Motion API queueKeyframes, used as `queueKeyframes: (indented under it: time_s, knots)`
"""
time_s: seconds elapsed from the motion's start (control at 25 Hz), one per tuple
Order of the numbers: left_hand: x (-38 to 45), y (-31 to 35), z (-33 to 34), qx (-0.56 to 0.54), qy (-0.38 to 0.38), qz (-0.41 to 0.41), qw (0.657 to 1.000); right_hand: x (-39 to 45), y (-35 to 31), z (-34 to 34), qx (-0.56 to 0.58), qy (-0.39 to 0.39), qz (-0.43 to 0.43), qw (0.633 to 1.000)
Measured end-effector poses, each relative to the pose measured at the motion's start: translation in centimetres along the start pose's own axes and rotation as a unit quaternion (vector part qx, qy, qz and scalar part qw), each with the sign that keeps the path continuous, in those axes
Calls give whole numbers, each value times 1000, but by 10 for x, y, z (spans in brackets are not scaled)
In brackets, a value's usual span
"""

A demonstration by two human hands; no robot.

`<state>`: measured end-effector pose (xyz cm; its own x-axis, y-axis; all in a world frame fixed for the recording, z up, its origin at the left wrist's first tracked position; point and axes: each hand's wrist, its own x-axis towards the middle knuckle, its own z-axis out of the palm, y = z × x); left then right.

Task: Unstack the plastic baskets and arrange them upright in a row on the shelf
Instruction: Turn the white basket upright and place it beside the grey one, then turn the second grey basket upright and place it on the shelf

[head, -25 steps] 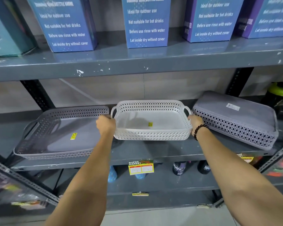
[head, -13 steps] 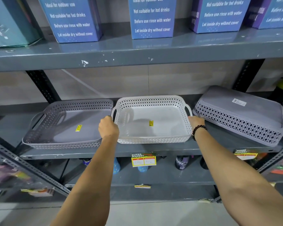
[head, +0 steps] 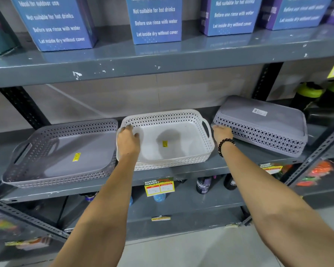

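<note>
Left hand (head: 128, 140): closed over the left rim of the white basket (head: 174, 149), fingers curled inside the wall.
Right hand (head: 222, 133): laid against the near left corner of the overturned grey basket (head: 262, 126), just right of the white basket's right handle; whether anything is gripped cannot be told (a dark bead bracelet (head: 225, 146) is worn at the wrist).
Surface: a grey metal shelf (head: 181, 174), paint chipped on the board above, with a pale wall behind.
White basket: set upright on the shelf, a yellow sticker seen on its floor.
Left of the white basket: an upright grey basket (head: 64, 153), touching or nearly touching it.
Right of the white basket: the overturned grey basket, tilted, base up.
Above the white basket: blue boxes (head: 154, 20) are stood in a row.
Below the white basket: a price tag (head: 159, 186) is hung on the shelf edge, with bottles (head: 202, 185) stored behind.
</note>
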<state>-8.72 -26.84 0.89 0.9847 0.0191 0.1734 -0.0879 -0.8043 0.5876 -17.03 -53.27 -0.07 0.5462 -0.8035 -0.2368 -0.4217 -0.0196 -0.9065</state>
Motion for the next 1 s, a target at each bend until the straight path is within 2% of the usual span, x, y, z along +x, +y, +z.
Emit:
queueKeyframes:
  time_s: [0.08,0.32,0.4,0.52,0.6,0.72,0.88,1.0]
  knots:
    - [-1,26,18,-33,-29,42,998,-2,-5,-14,15,13,-22,1000]
    - [-19,137,83,-105,-126,131,978,22,-3,-96,-1,141,-78,987]
    - [-23,175,105,-118,-149,159,969,44,4,-129,-32,185,-59,980]
    - [-19,235,136,-128,-179,178,959,86,10,-169,-77,194,-13,978]
    - [-9,272,161,-112,-201,162,960,121,12,-188,-107,180,-1,978]
    - [14,306,197,-92,-239,96,962,162,14,-204,-164,148,26,975]
    - [33,314,232,-42,-261,17,964,193,15,-207,-194,118,84,970]
    - [31,312,238,-38,-304,-33,951,203,14,-202,-172,121,133,968]
